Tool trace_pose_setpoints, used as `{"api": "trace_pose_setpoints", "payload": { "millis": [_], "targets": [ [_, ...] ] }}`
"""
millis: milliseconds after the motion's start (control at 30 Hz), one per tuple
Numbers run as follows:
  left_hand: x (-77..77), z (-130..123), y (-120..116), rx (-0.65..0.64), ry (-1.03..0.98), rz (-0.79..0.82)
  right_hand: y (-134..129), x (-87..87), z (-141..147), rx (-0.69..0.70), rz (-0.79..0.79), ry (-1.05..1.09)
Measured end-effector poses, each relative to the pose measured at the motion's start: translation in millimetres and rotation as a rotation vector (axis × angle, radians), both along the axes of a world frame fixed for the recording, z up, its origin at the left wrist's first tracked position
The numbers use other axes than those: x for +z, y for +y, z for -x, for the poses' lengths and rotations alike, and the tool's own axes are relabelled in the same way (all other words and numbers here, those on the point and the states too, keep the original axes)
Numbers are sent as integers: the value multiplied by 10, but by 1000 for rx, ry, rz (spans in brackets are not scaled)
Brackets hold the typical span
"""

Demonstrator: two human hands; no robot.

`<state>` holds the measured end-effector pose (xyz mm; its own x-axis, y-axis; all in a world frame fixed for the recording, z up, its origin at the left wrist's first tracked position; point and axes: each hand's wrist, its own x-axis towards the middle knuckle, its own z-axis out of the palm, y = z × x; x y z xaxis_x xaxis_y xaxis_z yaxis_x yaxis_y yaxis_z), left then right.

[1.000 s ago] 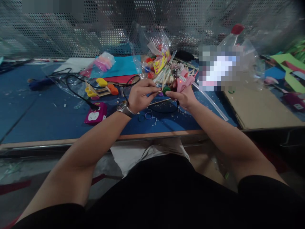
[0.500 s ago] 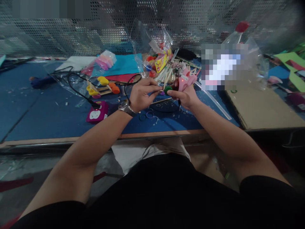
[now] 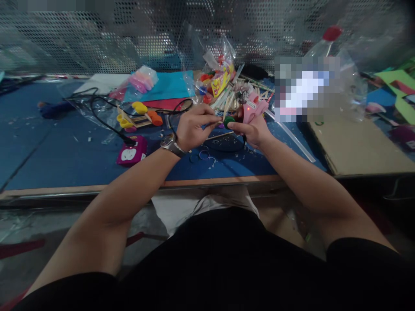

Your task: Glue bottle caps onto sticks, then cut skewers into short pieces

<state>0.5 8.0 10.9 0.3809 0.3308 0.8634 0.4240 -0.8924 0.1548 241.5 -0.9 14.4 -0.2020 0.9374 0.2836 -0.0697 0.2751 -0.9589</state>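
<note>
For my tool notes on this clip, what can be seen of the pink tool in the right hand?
The pink tool, seemingly a hot-glue gun, has a plastic-looking body with a whitish label and a small glowing red-orange light. The right hand grips it above the blue table, covering part of it; the nozzle cannot be made out. It sits just right of a green cap, which the same hand's thumb touches. A black cord shows beneath, perhaps its own.
</note>
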Motion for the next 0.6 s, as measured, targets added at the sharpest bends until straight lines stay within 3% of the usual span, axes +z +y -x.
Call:
{"api": "trace_pose_setpoints", "payload": {
  "millis": [600],
  "targets": [
    [3,2,-26,2,9,82,-11,4,-6,17,-3,31]
  ]
}}
